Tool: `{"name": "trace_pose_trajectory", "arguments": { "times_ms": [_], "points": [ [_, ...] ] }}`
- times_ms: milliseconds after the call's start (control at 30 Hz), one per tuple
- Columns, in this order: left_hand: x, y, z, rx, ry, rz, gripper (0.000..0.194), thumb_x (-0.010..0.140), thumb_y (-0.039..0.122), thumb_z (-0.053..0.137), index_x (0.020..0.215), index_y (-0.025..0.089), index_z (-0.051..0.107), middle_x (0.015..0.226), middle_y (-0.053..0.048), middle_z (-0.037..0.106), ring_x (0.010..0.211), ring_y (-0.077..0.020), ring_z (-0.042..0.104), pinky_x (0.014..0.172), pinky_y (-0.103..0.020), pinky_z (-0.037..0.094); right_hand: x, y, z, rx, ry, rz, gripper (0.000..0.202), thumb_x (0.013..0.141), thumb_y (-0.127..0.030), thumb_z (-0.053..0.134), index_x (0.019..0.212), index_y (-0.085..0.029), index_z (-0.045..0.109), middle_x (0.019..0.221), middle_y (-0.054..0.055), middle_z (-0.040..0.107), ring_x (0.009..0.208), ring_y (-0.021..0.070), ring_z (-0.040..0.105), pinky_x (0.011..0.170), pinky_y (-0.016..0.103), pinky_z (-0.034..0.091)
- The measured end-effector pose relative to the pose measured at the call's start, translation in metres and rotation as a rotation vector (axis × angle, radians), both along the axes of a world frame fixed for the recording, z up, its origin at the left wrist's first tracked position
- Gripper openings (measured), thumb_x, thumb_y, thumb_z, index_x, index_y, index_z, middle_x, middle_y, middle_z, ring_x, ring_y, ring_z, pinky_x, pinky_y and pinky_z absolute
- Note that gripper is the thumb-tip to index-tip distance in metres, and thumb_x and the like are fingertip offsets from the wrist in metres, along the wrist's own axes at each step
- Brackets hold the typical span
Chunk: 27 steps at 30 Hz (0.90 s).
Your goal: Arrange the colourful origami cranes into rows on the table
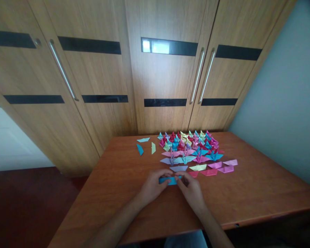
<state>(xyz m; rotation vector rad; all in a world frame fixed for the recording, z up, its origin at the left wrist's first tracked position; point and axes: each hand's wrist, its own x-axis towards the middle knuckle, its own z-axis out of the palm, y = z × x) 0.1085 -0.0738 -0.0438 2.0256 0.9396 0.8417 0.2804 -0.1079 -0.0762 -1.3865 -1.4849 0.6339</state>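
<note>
A strip-like piece of folded blue paper (172,181) lies between my two hands, low over the wooden table (113,193). My left hand (156,184) pinches its left end, thumb in front and fingers behind. On the other end, my right hand (189,189) grips the paper with thumb and fingertips close together. Just beyond my fingers rests a lavender folded paper piece (179,168). A red folded piece (193,174) sits close to my right fingertips, partly hidden by them.
Many colourful paper cranes (186,144) crowd the table's far side. Flat folded pieces, such as a yellow one (197,167) and a red one (209,172), lie in front of them. Farther left are a blue piece (140,150) and a pale yellow piece (153,148). Wooden wardrobe doors (165,79) stand behind.
</note>
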Motion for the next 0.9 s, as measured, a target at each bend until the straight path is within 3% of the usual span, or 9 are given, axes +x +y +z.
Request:
{"name": "trace_pose_trajectory", "arguments": {
  "times_ms": [200,367,633,900],
  "points": [
    [0.019,-0.033,0.003,0.281,0.314,-0.056,0.033,0.084,0.014,0.048,0.114,0.024,0.056,0.120,-0.003,0.058,0.112,-0.0183,0.051,0.102,-0.035,0.037,0.041,-0.012,-0.002,0.000,-0.235,-0.060,0.025,0.085,-0.037,0.047,0.091,-0.021,0.065,0.078,0.003,0.067,0.066,0.0169,0.061,0.065,0.026,0.046],
    [0.027,-0.060,0.000,0.370,0.463,-0.184,0.040,0.088,0.035,0.048,0.125,0.021,0.049,0.133,-0.006,0.049,0.123,-0.0227,0.041,0.108,-0.040,0.029,0.056,-0.016,-0.005,-0.038,-0.497,-0.105,0.022,0.084,-0.034,0.048,0.092,-0.023,0.065,0.085,0.003,0.067,0.070,0.0172,0.062,0.064,0.026,0.045],
    [0.034,-0.058,-0.002,0.369,0.468,-0.196,0.048,0.087,0.046,0.047,0.128,0.021,0.046,0.135,-0.005,0.048,0.126,-0.0222,0.037,0.109,-0.039,0.026,0.058,-0.020,-0.009,0.032,-0.572,-0.297,0.022,0.084,-0.030,0.045,0.095,-0.023,0.063,0.100,0.006,0.062,0.082,0.0190,0.061,0.066,0.027,0.046],
    [0.041,-0.057,-0.001,0.414,0.524,-0.156,0.044,0.086,0.045,0.048,0.123,0.021,0.049,0.132,-0.007,0.049,0.123,-0.0248,0.039,0.108,-0.042,0.025,0.060,-0.017,-0.008,-0.029,-0.530,-0.214,0.019,0.084,-0.031,0.047,0.083,-0.024,0.064,0.082,0.002,0.065,0.068,0.0162,0.061,0.062,0.025,0.044]
  ]
}}
